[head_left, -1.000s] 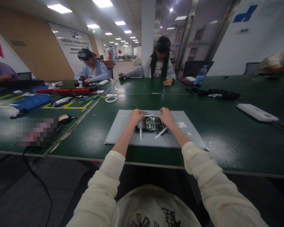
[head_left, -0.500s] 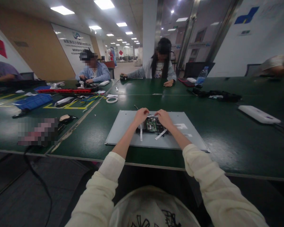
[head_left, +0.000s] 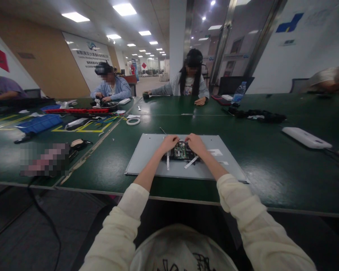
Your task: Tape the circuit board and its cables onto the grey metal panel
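Note:
A grey metal panel (head_left: 147, 158) lies flat on the green table (head_left: 271, 169) in front of me. A green circuit board (head_left: 181, 152) sits at the panel's middle, with white ribbon strips (head_left: 191, 162) trailing from it. My left hand (head_left: 169, 143) rests on the board's left far corner, fingers curled down onto it. My right hand (head_left: 196, 143) rests on the board's right far corner, fingers bent over its edge. The two hands nearly touch above the board. What the fingertips pinch is hidden.
A roll of white tape (head_left: 133, 121) lies beyond the panel to the left. A white flat device (head_left: 306, 137) lies at the right, black items (head_left: 257, 114) and a water bottle (head_left: 238, 92) behind it. A blue bin (head_left: 39, 123) stands left. Other people sit across the table.
Both hands have drawn closer together along the board's far edge, from its outer corners toward its middle. The panel and board have not shifted.

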Demonstrator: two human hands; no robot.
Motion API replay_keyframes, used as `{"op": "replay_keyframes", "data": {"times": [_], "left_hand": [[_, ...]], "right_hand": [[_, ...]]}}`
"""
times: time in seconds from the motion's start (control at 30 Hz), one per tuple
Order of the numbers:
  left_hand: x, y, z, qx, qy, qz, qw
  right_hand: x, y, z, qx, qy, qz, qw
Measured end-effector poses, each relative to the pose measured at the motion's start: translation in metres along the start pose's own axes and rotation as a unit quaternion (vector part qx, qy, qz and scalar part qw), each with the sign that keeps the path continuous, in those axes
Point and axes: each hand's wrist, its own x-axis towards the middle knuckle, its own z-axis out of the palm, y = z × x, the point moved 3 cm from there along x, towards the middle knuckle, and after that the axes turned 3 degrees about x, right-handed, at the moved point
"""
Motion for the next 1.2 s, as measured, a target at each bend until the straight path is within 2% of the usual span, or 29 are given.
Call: {"op": "replay_keyframes", "data": {"times": [0.2, 0.53, 0.8, 1.03, 1.2], "left_hand": [[-0.003, 0.003, -0.003, 0.03, -0.001, -0.033, 0.999], [-0.006, -0.013, -0.013, 0.056, 0.019, -0.118, 0.991], [-0.01, -0.012, -0.02, 0.063, 0.021, -0.145, 0.987], [-0.019, -0.019, -0.031, 0.11, 0.061, -0.214, 0.969], [-0.022, -0.023, -0.036, 0.116, 0.078, -0.222, 0.965]], "right_hand": [[-0.003, 0.004, -0.003, -0.015, 0.007, 0.033, 0.999], [-0.005, 0.013, -0.007, 0.008, 0.032, 0.048, 0.998], [-0.011, 0.028, -0.01, 0.044, 0.062, 0.065, 0.995], [-0.017, 0.026, -0.013, 0.085, 0.085, 0.066, 0.991], [-0.025, 0.021, -0.02, 0.111, 0.107, 0.063, 0.986]]}}
